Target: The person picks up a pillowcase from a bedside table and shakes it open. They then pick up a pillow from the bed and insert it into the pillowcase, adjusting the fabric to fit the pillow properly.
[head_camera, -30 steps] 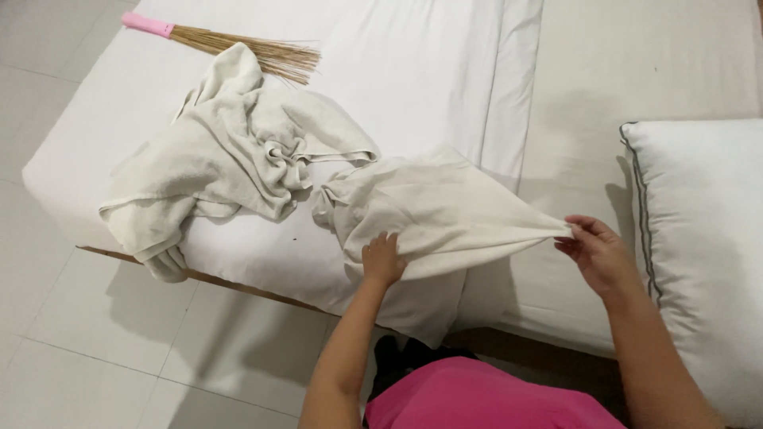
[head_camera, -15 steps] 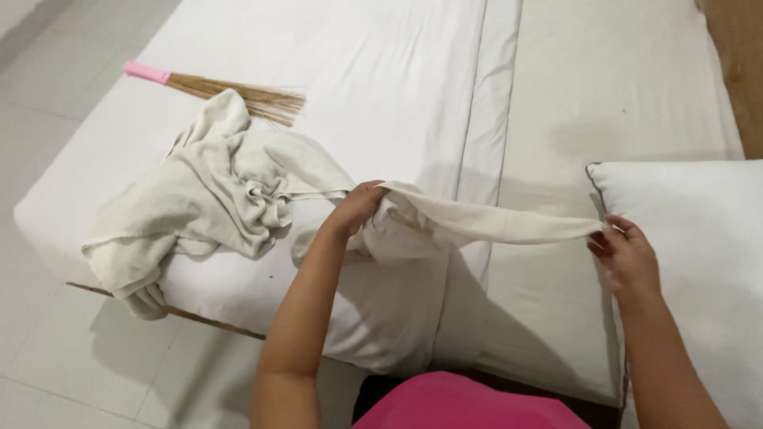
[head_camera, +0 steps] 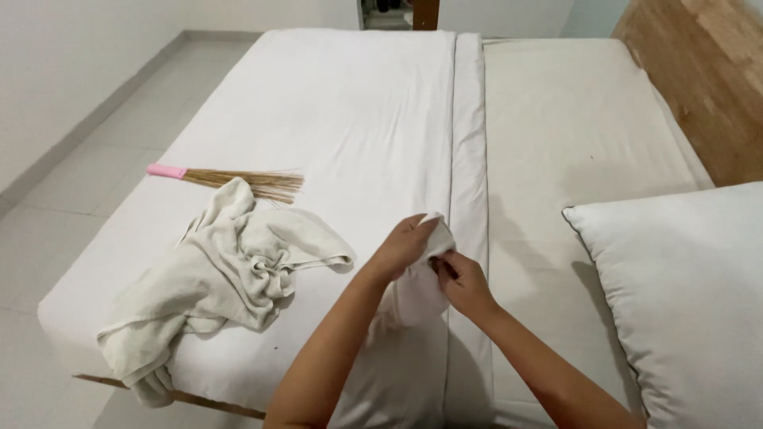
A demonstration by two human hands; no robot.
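**Obs.:** Head view, entry one. Both hands are seen at lower centre of the frame, brought together over the seam between the two mattresses. A small bunched white cloth (head_camera: 419, 292) is held between them.

**Check:** Grip state?

**Obs.:** The left hand (head_camera: 407, 246) is closed over the top of the cloth, fingers curled down onto it. The right hand (head_camera: 461, 280) is closed on it from the right side, thumb and fingertips pinched into the fabric. The rest of the cloth hangs below the hands, in front of the bed edge.

**Check:** Surroundings?

**Obs.:** A crumpled cream towel (head_camera: 218, 280) is noted at left of the frame, lying on the white-sheeted mattress (head_camera: 334, 119), well apart from the hands. Just above it, a stick broom with a pink handle (head_camera: 226, 179) is lying flat, its bristles touching the towel's upper edge. A white pillow (head_camera: 683, 302) is recorded at lower right, on the beige mattress (head_camera: 572, 119). A wooden headboard (head_camera: 699, 71) is seen at upper right.
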